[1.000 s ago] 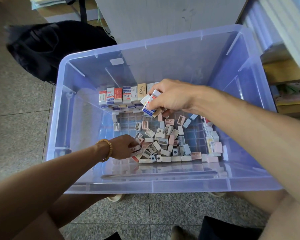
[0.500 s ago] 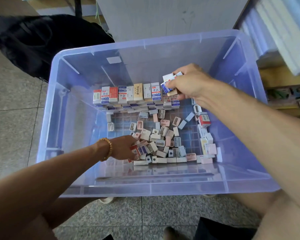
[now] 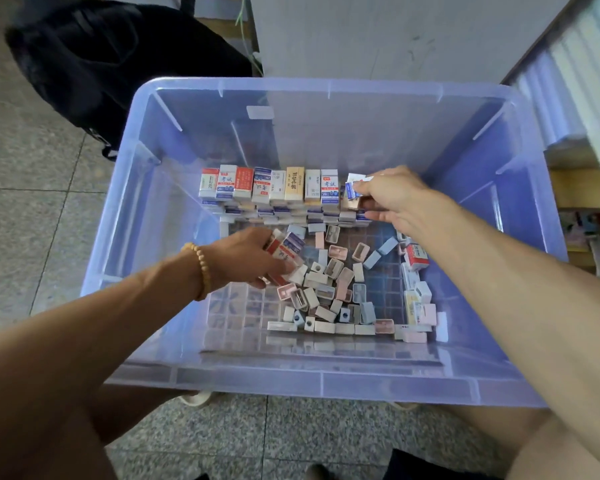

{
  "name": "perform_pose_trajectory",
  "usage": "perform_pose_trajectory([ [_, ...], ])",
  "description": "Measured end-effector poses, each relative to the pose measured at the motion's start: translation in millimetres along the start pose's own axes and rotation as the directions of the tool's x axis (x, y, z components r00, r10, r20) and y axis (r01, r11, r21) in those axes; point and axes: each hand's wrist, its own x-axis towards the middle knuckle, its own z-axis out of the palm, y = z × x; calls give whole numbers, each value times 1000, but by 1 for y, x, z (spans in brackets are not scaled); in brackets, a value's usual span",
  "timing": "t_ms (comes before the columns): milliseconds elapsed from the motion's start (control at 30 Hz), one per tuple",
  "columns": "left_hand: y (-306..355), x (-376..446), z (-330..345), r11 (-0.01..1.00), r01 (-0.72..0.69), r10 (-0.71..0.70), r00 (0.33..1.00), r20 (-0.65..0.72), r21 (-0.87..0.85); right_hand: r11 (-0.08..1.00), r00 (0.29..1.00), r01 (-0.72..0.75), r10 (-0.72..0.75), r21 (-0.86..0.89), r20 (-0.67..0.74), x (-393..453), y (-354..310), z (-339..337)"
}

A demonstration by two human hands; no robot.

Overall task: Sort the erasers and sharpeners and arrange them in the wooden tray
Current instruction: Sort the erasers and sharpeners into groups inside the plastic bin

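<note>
- black bag (image 3: pixel 94 60) sits on the floor at far left, behind the clear plastic bin (image 3: pixel 326 382).
- left hand (image 3: pixel 246 258), beaded bracelet (image 3: pixel 201 268) on its wrist, grip curled round a few wrapped erasers (image 3: pixel 288 249).
- row of erasers (image 3: pixel 267 183) stands upright along the bin's far side.
- loose sharpeners (image 3: pixel 329 289) lie heaped mid-floor of the bin.
- right hand (image 3: pixel 392 199), grip pinching a blue-and-white eraser (image 3: pixel 353 185) at the row's right end.

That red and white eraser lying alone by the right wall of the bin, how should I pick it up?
Pinch the red and white eraser across its two long side faces, coming straight down from above. It lies flat with its printed face up, and the bin wall crowds its right side.
</note>
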Motion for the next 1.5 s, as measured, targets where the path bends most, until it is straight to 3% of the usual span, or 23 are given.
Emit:
perform_pose_trajectory([
  [133,7,2,-8,992,-24,20,999,-28,-127,993,998,59,-61,-103,-9,5,2,3],
  [333,24,4,-14,925,-36,6,997,-82,-378,991,1000,-3,6,135,-19,-2,1,-15],
  [500,35,3,-8,767,-17,-8,999,-36,-641,965,998,4,11,263,-58,-25,-4,-28],
  [600,38,4,-6,720,-8,13,1000,2,-694,948,975,24,-92,317,202,-48,-16,-29],
  [700,41,6,-5,630,15,68,995,75,-776,987,882,116,-152,108,447,-68,-23,-23],
  [767,43,6,-4,587,15,102,990,92,-810,990,882,136,-135,31,451,-70,-22,-17],
  [933,43,7,-4,560,10,108,990,85,-828,996,871,45,-78,79,485,-66,-11,-16],
  [1000,44,9,-4,608,14,65,996,67,-794,992,903,47,-94,121,420,-59,-9,-23],
  [1067,43,12,-4,660,27,0,999,36,-751,989,967,32,-68,147,247,-44,-6,-33],
  [1167,42,12,-4,683,41,-47,999,12,-730,1000,1000,11,-11,-5,25,-17,1,-41],
  [1333,42,12,-1,733,24,-43,999,-11,-679,987,998,1,-11,-162,-61,14,12,-30],
  [1500,44,14,1,765,4,-8,1000,-3,-644,1000,995,19,-20,-5,-101,17,17,-22],
])
